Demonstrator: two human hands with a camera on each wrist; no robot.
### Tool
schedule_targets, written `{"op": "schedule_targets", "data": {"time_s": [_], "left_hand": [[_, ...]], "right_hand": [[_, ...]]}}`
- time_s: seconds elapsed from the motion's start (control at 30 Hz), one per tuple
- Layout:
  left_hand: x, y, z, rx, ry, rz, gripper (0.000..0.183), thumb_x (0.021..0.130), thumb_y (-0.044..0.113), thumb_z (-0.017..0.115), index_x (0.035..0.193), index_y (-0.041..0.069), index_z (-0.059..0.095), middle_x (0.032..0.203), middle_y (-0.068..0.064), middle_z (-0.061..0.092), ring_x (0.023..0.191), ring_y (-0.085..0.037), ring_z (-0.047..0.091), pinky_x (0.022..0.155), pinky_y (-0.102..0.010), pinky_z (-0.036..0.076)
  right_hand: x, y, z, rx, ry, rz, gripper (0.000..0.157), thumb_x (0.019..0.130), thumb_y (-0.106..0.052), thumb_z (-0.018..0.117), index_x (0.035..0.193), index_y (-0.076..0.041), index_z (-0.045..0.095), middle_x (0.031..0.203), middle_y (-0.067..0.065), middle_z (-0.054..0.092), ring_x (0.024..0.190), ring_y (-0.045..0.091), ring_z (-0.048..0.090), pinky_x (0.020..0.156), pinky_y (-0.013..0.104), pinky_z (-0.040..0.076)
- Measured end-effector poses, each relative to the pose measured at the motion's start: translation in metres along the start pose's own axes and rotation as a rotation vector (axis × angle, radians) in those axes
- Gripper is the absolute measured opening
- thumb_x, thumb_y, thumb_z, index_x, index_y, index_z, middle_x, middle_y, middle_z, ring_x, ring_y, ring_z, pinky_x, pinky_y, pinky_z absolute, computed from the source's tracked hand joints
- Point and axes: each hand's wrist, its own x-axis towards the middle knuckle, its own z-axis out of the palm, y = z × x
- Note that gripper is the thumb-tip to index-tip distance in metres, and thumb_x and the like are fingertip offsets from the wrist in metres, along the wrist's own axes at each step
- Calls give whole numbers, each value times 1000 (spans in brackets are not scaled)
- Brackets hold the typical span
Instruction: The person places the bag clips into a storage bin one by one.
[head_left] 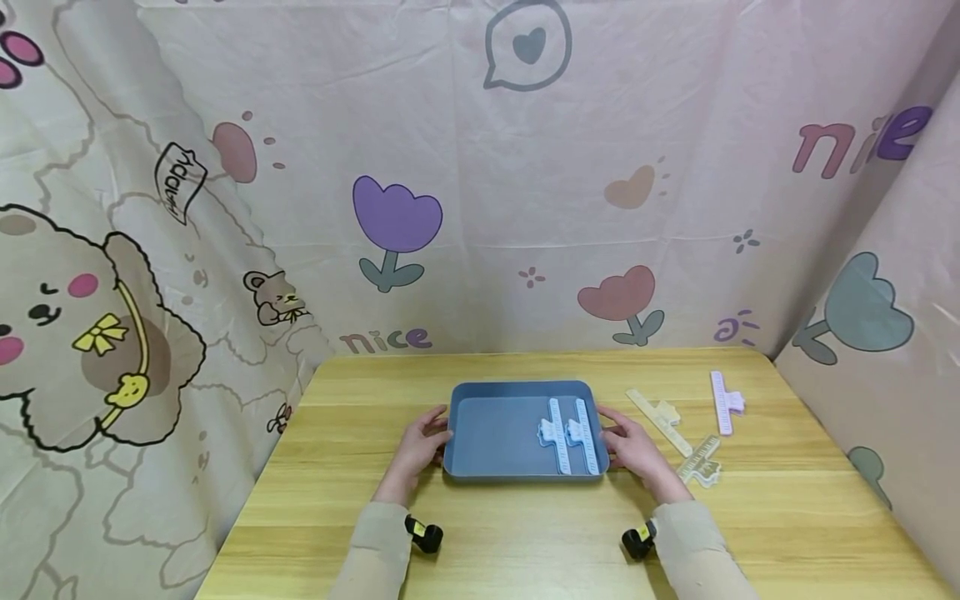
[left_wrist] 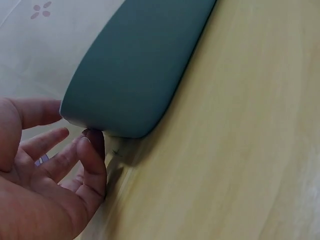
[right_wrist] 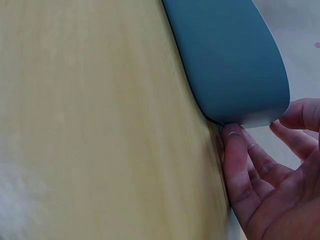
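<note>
A blue-grey rectangular tray (head_left: pixel 491 442) lies on the wooden table, with two light-blue ruler clips (head_left: pixel 557 437) side by side in its right part. At the tray's left end, my left hand (head_left: pixel 420 446) holds the short side. The left wrist view shows its thumb or a finger at the rim (left_wrist: pixel 62 114) and other curled fingers low against the wall. My right hand (head_left: pixel 636 447) holds the opposite short side in the same manner. In the right wrist view, a curled fingertip (right_wrist: pixel 232 134) meets the tray's lower edge. Part of each hand is hidden behind the tray.
Right of the tray lie a cream ruler clip (head_left: pixel 662 423), a clear-and-gold ruler clip (head_left: pixel 701 462) close to my right wrist, and a lilac ruler clip (head_left: pixel 722 404) farther right. A printed curtain (head_left: pixel 495 308) hangs behind the table (head_left: pixel 525 533) and along both sides.
</note>
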Motion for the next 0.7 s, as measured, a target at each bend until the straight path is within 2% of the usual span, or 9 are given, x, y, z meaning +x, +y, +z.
{"op": "schedule_targets", "data": {"time_s": [0.23,0.43,0.7], "left_hand": [[1,0,-2,-41,-22,24,57,91,-8,57,146,-3,40,134,-31,50,94,-31,62,60,-31,51],[-1,-3,-6,-49,-32,8,57,86,-10,58,142,-5,46,129,-28,54,84,-25,62,60,-30,51],[-6,-7,-18,-56,-163,13,57,91,-7,59,145,-4,41,130,-28,50,79,-23,60,62,-31,52]], "right_hand": [[2,2,0,-11,-1,0,55,97,-3,48,151,-8,38,126,31,54,84,27,65,64,39,57],[0,2,-1,-7,-23,-28,54,96,-1,49,149,-5,39,121,28,56,81,26,65,64,41,57],[-5,0,-2,-16,-50,-33,56,94,0,52,149,-5,39,117,26,60,80,26,65,59,38,54]]}}
